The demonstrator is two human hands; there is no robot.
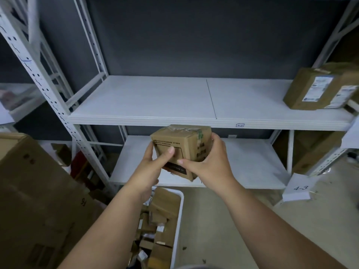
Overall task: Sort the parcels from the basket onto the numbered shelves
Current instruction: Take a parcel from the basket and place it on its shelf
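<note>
A small brown cardboard parcel (pixel 186 144) with clear tape on top is held in the air in front of the white shelf unit. My left hand (pixel 153 164) grips its left side with the thumb across the front face. My right hand (pixel 209 162) grips its right side, fingers wrapped round the far edge. The parcel hangs just below the front edge of the middle shelf (pixel 147 101), which carries a small label (pixel 240 125). Below my arms the white basket (pixel 180 210) holds several more brown parcels (pixel 161 220).
Two labelled brown boxes (pixel 318 88) stand at the right end of the middle shelf. A lower shelf (pixel 252 164) lies behind the parcel. Large cardboard boxes (pixel 33 200) stand at the left. A white tag reading 4-3 (pixel 298 188) sits at the right by another rack.
</note>
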